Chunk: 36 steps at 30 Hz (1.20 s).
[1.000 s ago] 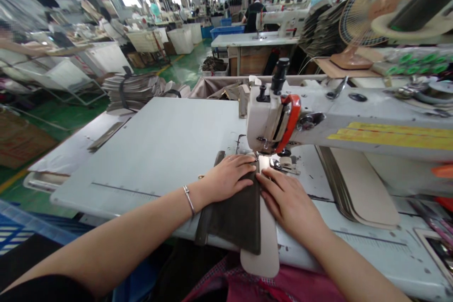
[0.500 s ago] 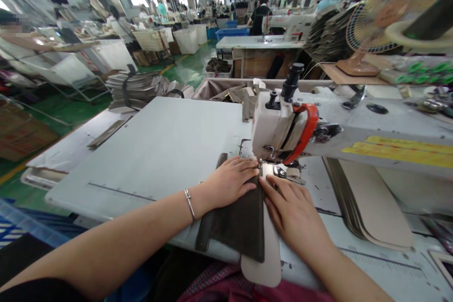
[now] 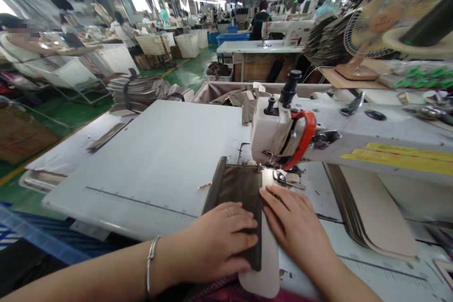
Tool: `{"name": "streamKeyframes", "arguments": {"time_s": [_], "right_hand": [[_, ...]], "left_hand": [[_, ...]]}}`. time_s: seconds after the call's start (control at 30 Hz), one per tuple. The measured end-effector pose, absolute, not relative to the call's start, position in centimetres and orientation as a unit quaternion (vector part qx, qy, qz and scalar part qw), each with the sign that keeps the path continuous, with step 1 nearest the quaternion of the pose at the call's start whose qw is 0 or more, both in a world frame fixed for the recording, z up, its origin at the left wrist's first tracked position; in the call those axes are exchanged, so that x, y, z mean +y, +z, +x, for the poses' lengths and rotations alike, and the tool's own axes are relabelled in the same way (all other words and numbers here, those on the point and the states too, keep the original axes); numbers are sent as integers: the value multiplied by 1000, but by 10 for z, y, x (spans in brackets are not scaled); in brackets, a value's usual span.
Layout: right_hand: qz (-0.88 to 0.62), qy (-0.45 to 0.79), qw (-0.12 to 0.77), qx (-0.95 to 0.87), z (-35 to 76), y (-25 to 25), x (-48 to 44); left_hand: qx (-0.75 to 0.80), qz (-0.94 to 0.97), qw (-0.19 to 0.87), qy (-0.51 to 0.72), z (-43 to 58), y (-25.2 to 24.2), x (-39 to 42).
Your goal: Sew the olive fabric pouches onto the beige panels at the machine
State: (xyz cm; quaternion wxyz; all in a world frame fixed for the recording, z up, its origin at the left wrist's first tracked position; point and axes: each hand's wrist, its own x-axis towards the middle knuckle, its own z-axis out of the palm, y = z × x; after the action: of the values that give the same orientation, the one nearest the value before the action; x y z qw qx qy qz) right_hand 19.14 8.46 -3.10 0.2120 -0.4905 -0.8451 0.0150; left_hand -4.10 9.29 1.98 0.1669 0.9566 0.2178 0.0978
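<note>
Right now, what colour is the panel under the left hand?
Dark grey-brown; the panel shows best in the head view, partly covered by the left hand.

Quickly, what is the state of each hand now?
Left hand: open, resting on the dark piece.
Right hand: open, resting on the pale piece.

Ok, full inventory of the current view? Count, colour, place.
Dark panel: 1, dark brown, centre foreground
Pale piece: 1, cream, partly under dark panel
Worktable: 1, pale blue-grey, foreground
Metal piece: 1, gold, left of dark panel
Near sewing machine: 1, white, on worktable
Panel stack: 1, cream top, worktable right
Strapped bundle: 1, grey, beyond worktable's left
Fan: 1, tan, upper right
Crate: 1, blue, lower left
People: several, dark or white clothing, background
Smaller background items: too blurred to count
Bracelet: 1, silver, left wrist
Left hand: 1, bare, on dark panel
Right hand: 1, bare, on pale piece
</note>
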Motion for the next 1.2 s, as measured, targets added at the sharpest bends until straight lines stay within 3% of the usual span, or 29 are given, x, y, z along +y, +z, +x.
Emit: {"name": "streamKeyframes", "arguments": {"time_s": [0.17, 1.2], "right_hand": [[-486, 12, 213, -848, 192, -34, 86], [-491, 16, 208, -846, 192, -32, 85]], "left_hand": [[199, 962, 152, 109, -45, 17, 74], [172, 970, 100, 137, -29, -2, 142]]}}
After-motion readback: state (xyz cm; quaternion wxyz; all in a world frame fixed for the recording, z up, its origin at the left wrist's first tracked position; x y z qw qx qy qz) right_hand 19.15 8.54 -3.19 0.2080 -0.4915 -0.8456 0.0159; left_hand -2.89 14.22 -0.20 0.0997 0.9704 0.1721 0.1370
